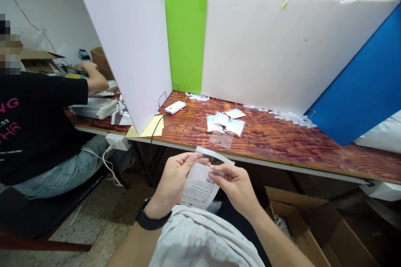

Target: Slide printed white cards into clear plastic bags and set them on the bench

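A flat plastic packaging bag [200, 187], printed with small text and a barcode, is held over my lap, just in front of the table edge. My left hand [178, 175] has its fingers closed on the bag's upper left side, thumb on top. On the other side, my right hand [233, 183] pinches the bag near its middle, by the barcode. The fingertips of both hands almost meet. Beyond them on the table lie several small white-and-blue packets [225, 121], with a clear plastic bag [221, 138] partly under them.
White and green panels [186, 41] and a blue panel [360, 79] wall in the wooden table [266, 137]. Small white plastic pieces [293, 119] line the back. A white device [175, 107] with a cable, yellow sticker sheets [150, 127], an open cardboard box [297, 217] and a seated co-worker [40, 125] are around.
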Tool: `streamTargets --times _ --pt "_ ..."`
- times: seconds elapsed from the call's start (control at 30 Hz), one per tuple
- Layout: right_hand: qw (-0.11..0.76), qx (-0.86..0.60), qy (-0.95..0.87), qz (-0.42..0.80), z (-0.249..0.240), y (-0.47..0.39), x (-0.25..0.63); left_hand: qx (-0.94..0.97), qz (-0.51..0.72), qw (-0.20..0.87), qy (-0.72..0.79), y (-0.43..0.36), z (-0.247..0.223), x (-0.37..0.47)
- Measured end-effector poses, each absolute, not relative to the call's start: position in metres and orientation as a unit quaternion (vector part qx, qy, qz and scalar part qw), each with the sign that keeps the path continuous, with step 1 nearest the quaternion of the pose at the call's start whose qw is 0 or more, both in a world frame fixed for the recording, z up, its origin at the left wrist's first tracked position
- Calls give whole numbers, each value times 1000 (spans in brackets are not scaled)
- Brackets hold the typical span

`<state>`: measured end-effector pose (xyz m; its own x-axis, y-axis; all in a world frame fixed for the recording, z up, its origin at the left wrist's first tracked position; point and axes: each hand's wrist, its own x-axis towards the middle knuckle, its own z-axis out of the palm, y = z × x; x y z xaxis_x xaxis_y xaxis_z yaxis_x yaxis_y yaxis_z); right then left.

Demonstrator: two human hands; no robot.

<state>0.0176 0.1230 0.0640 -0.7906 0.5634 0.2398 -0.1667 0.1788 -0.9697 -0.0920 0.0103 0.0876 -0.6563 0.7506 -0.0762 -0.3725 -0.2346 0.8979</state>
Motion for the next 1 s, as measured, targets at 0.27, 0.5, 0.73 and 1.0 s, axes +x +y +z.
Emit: streamTargets --times 0.27,0.5,0.73,1.0 --pt "284 -112 -732 609 71 114 16 155 795 345 475 -6 92 -96" --pt "336 -91 -784 514 81 118 23 135 820 323 453 -1 100 -95" --pt "317 -67 -795 513 86 125 29 136 824 330 440 7 103 -88" --pt "331 -77 -779 527 74 120 32 123 825 308 459 13 97 -82"
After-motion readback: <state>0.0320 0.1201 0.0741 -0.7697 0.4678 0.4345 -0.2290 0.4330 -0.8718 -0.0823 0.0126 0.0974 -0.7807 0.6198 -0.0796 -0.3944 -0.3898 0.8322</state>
